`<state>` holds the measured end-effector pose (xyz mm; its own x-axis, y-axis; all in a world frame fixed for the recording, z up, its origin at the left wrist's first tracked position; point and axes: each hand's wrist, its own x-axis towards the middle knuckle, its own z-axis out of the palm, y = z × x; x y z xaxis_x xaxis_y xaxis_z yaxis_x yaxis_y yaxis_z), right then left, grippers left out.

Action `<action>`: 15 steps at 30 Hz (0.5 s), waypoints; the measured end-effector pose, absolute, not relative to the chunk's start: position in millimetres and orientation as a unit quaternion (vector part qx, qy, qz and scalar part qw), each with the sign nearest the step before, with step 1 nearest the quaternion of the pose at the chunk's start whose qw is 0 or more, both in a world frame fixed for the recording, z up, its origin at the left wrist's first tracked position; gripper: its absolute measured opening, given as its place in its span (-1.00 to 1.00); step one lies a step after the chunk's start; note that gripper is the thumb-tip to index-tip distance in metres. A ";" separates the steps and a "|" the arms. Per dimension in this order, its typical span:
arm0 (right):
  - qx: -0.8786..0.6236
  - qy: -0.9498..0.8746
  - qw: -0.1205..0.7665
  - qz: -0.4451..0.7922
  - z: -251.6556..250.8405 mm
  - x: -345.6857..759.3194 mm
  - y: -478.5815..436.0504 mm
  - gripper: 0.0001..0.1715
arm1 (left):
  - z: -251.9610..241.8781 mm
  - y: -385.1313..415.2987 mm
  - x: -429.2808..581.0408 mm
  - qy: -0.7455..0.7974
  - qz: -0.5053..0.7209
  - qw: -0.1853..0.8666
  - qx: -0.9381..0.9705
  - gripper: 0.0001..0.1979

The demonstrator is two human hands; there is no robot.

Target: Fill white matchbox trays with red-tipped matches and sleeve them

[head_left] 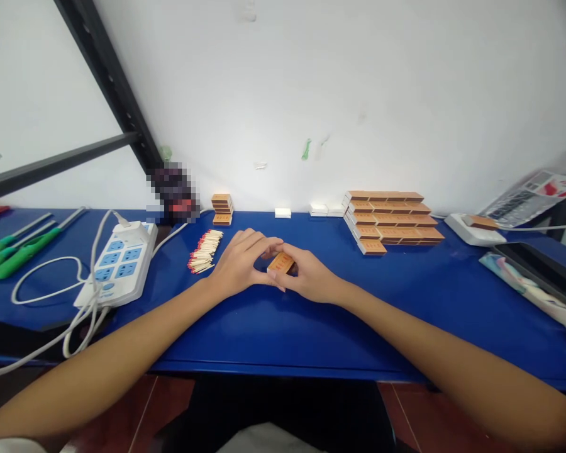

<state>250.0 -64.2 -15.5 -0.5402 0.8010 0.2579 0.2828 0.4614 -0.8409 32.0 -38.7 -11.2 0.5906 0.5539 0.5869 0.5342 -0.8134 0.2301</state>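
Between my two hands is an orange-brown matchbox (279, 262) with printing on its top, held just over or on the blue table (273, 333); I cannot tell which. My left hand (239, 263) curves around its left end, thumb at the near side and fingers at the far side. From the right, my right hand (314, 277) grips the same box, with its thumb over the near edge. Part of the box is hidden by the fingers. Just left of my left hand lies a heap of red-tipped matches (205, 251).
A small stack of matchboxes (222, 209) stands by the wall, with white inner trays (283, 213) to its right. Right of them rises a large stepped matchbox pile (389, 220). A power strip (127, 261) with cables, green-handled tools (23, 251) and a dark phone-like device (542, 270) lie at the sides.
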 end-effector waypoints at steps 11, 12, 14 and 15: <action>-0.332 -0.896 0.284 0.077 -10.2 268.7 -42.9 -0.62 | -25.3 -46.1 39.2 0.356 0.296 -0.191 0.865 -0.07; -0.330 -0.903 0.273 0.039 -6.8 270.6 -41.7 -0.64 | -25.8 -46.3 39.9 0.362 0.292 -0.184 0.866 -0.09; -0.338 -0.907 0.249 -0.026 2.6 278.2 -41.5 -0.67 | -25.8 -46.8 41.1 0.369 0.294 -0.181 0.863 -0.14; -0.346 -0.906 0.239 -0.049 7.6 285.0 -42.9 -0.69 | -25.3 -47.1 41.7 0.372 0.299 -0.185 0.859 -0.16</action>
<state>285.0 -42.9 7.6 -0.6474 0.6028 0.4664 0.6496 0.7564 -0.0759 41.7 -47.1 -25.3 0.5451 0.5280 0.6512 0.7493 -0.6553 -0.0959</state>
